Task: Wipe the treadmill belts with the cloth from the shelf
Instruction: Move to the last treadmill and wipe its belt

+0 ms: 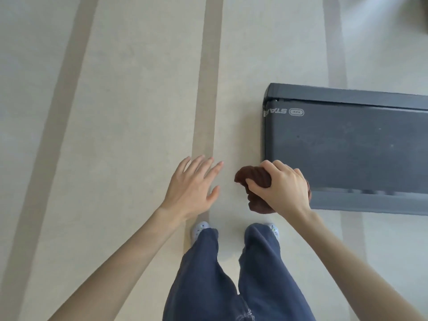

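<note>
1. Your right fingers [268, 165] are curled tight round the dark brown cloth [254, 178], which is bunched up under your right hand [281, 189].
2. The cloth is at the near left corner of the grey treadmill [347, 93], beside the side rail. Whether it touches the belt [347, 147] cannot be told.
3. Your left fingers [196, 165] are straight and spread, grasping nothing. Your left hand [191, 188] hangs over the pale striped floor [115, 112], apart from the cloth.
4. Your light shoes [200, 228] and blue trousers [208, 274] stand on the floor near the treadmill's end.
</note>
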`<state>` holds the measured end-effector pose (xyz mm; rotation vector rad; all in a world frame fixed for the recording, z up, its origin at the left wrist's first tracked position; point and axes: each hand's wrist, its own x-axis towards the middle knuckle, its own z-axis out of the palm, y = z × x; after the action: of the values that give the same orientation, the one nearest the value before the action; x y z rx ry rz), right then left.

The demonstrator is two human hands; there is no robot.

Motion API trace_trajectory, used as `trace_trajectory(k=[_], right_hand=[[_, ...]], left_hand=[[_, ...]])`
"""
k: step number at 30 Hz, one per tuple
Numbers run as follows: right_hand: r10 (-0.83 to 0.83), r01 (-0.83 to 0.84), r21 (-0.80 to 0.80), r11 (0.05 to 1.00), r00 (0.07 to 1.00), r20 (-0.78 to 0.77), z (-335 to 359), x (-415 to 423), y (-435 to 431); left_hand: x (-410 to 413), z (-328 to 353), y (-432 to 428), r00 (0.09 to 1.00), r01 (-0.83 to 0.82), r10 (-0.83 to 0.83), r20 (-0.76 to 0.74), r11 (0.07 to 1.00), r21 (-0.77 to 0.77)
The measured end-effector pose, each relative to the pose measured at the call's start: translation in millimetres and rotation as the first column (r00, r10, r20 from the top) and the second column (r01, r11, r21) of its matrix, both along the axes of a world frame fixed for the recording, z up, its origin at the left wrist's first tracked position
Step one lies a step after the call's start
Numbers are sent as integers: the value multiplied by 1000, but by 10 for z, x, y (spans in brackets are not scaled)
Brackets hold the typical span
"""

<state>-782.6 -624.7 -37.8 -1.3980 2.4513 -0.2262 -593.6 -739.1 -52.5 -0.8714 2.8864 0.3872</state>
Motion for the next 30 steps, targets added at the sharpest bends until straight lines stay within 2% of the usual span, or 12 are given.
trace_trajectory(k=[4, 10, 22, 27, 30], right_hand=[[-90, 89, -87, 992, 996, -10, 444, 256, -29], [-163, 136, -227, 964, 981, -105, 795, 289, -24], [-464, 470, -154, 869, 883, 76, 636, -314, -736], [-580, 592, -202, 780, 806, 118, 652, -655, -1160], [-582, 593, -189, 783, 805, 113, 676, -770, -1406]], left_hand=[[229, 358, -249, 996, 91, -92, -7, 994, -56], [275, 606, -534, 990, 130, -134, -49, 988, -84], [-811, 701, -1373, 952, 284, -285, -112, 959, -21], [-1224, 698, -1977, 918, 384, -391, -71, 919, -91], [-1358, 695, -2339, 897, 430, -439, -41, 892, -141]])
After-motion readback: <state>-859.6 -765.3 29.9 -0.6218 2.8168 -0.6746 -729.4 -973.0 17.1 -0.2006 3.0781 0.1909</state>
